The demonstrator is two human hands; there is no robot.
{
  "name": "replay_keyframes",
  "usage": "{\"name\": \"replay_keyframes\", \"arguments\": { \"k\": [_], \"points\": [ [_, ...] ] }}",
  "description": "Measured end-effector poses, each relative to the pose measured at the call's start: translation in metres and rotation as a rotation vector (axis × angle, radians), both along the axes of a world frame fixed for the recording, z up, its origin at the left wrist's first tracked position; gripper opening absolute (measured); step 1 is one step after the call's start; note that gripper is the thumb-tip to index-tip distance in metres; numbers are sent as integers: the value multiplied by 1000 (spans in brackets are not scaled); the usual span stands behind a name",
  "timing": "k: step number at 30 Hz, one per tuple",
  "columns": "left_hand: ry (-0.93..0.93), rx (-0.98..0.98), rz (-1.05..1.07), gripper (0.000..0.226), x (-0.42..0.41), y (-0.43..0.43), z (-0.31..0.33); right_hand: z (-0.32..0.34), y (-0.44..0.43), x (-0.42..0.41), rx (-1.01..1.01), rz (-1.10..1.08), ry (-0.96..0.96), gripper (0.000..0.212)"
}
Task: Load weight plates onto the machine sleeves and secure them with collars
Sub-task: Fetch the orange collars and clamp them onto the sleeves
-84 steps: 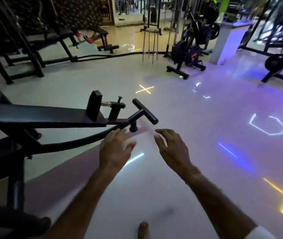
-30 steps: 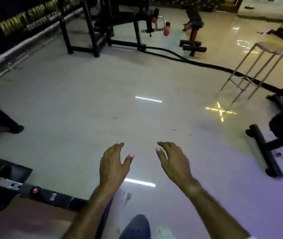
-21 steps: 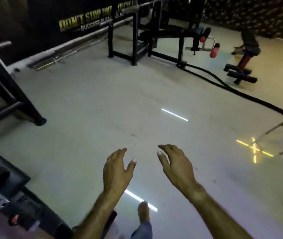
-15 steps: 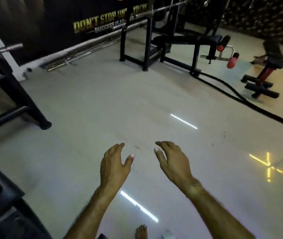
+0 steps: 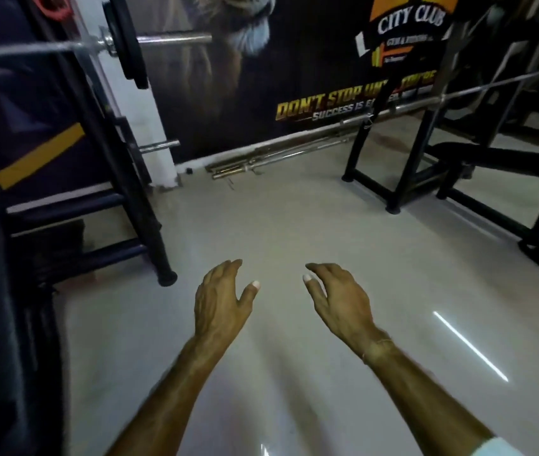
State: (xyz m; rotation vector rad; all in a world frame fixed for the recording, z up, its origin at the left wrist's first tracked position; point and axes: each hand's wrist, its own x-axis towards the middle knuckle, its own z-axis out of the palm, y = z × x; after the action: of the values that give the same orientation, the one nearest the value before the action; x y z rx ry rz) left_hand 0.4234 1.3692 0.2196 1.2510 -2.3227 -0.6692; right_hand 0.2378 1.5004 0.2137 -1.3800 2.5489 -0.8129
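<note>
a black weight plate sits on a chrome bar at the upper left, racked on a dark frame; it hangs near the inner end, with a length of bare sleeve outside it. no collar shows beyond it, though the blur makes that hard to judge. both hands are well apart from it, held out over the pale floor. the left hand is empty, fingers loosely spread and a little curled; the right hand is the same, open and holding nothing.

the main risk, as i judge it, is the plate sliding outward along the sleeve if the bar tips or gets bumped with no collar on it. spare bars lie along the wall's foot ahead, a tripping hazard on the way to the rack. the glossy floor may be slippery when carrying a heavy plate. the bench frame on the right narrows the path.
</note>
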Motion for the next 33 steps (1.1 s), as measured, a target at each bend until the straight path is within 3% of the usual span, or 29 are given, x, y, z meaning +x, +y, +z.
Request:
{"name": "replay_keyframes", "arguments": {
  "k": [15,20,24,33],
  "points": [
    [133,-154,206,61,-272,-332,62,68,-374,-300,-192,233,54,45],
    [124,-198,259,62,-350,-432,90,86,-488,-382,-276,303,38,55],
    [126,-219,328,62,-423,-516,88,84,-598,-455,-337,409,22,46],
    [137,-126,549,62,-561,-658,76,75,-801,-580,-215,618,-54,45]
  ]
}}
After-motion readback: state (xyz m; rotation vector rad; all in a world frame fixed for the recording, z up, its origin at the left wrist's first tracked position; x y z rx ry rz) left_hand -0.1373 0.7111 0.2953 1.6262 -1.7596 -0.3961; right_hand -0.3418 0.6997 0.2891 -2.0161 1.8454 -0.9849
